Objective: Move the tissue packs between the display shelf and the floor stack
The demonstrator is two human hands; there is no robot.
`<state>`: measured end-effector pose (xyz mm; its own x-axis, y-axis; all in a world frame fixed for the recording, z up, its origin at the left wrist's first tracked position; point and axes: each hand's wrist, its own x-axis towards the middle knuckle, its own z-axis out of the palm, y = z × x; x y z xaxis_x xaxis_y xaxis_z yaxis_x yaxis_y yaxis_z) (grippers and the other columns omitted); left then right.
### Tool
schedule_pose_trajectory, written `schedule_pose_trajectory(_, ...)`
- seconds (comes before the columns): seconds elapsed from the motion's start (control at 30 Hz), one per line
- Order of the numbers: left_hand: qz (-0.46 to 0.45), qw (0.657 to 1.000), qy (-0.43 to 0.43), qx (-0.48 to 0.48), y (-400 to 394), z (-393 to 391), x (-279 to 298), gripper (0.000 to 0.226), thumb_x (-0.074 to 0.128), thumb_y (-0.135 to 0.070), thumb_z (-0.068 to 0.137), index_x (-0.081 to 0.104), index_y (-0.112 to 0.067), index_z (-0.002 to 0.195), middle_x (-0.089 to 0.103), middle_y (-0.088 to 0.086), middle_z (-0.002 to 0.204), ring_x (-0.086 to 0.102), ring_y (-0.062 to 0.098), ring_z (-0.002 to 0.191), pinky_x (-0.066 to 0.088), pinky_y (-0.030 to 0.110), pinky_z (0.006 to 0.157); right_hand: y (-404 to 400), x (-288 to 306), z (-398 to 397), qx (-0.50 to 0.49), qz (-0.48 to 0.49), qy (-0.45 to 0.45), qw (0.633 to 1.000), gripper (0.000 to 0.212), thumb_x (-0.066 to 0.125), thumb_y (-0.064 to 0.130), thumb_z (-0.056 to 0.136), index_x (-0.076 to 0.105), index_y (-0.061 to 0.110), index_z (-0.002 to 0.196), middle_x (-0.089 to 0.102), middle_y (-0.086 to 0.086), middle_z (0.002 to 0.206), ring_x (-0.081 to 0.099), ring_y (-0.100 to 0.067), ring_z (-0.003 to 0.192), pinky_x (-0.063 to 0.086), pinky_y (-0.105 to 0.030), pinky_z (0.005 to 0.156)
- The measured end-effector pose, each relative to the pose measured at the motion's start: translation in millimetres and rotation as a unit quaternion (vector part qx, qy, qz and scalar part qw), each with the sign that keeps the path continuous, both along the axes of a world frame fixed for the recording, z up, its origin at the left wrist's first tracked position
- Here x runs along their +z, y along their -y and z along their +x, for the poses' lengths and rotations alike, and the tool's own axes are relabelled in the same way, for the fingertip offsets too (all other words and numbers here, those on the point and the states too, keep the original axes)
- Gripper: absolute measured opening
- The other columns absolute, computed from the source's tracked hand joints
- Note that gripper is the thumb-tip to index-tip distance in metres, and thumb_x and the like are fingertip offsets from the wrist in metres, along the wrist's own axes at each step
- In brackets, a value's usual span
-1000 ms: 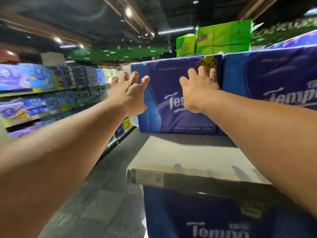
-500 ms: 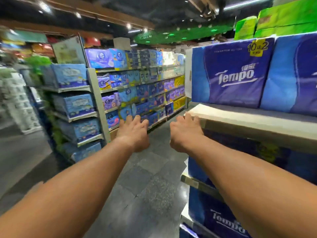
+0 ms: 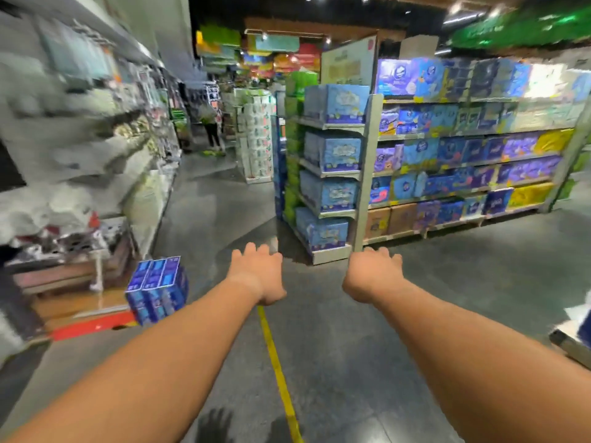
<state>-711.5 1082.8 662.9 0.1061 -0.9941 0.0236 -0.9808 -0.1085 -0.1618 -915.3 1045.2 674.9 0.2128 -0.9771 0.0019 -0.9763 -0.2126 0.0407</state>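
Both arms reach forward over the grey floor (image 3: 335, 362), palms down. The left hand (image 3: 257, 276) and the right hand (image 3: 372, 274) hold nothing, their fingers loosely spread, likely readied to take a pack from either side. The task's thing, a floor stack of blue tissue packs (image 3: 156, 290), stands to the near left beside a low wooden pallet (image 3: 76, 302), well apart from both hands. Far right, a gondola shelf (image 3: 463, 161) carries blue, purple and yellow paper goods. A yellow floor line (image 3: 278, 372) runs between the arms. Motion blur leaves no writing legible.
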Motion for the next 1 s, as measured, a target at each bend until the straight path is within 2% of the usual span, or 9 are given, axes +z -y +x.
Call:
schedule_pose_trajectory(0.27, 0.056, 0.977, -0.036, 0.201, -149, 203, -32, 0.065, 0.063, -0.057, 0.083, 0.048, -0.022, 0.136, 0.047, 0.007, 0.143, 0.039, 0.033, 0.134, 0.035, 0.047, 0.107, -84, -48, 217, 0.169, 0.048, -0.013, 0.984, 0.041, 0.050, 0.030, 0.091, 0.057, 0.018, 0.129, 0.053, -0.010, 0.134, 0.042, -0.034, 0.128, 0.032, -0.050, 0.103)
schedule_pose_trajectory(0.5, 0.077, 0.954, -0.062, 0.283, -229, 280, -47, 0.070, 0.063, -0.055, 0.086, 0.043, -0.020, 0.143, 0.045, 0.008, 0.144, 0.036, 0.033, 0.135, 0.032, 0.050, 0.108, -142, -63, 319, 0.248, 0.077, -0.020, 0.966, 0.043, 0.050, 0.028, 0.091, 0.056, 0.017, 0.133, 0.052, -0.010, 0.135, 0.040, -0.034, 0.129, 0.030, -0.052, 0.105)
schedule_pose_trajectory(0.73, 0.077, 0.952, -0.080, 0.286, -224, 303, -61, 0.067, 0.063, -0.048, 0.088, 0.043, -0.019, 0.144, 0.046, 0.008, 0.143, 0.035, 0.033, 0.136, 0.031, 0.052, 0.110, -135, -71, 341, 0.249, 0.087, -0.021, 0.964, 0.040, 0.050, 0.026, 0.092, 0.057, 0.017, 0.130, 0.053, -0.011, 0.133, 0.041, -0.035, 0.129, 0.030, -0.054, 0.107)
schedule_pose_trajectory(1.0, 0.098, 0.958, -0.090, 0.253, -143, 303, -87, 0.058, 0.062, -0.044, 0.088, 0.046, -0.018, 0.138, 0.048, 0.007, 0.141, 0.040, 0.030, 0.132, 0.033, 0.051, 0.108, -74, -93, 341, 0.221, 0.122, -0.023, 0.967, 0.041, 0.052, 0.027, 0.092, 0.056, 0.016, 0.131, 0.052, -0.011, 0.137, 0.040, -0.036, 0.130, 0.030, -0.052, 0.107)
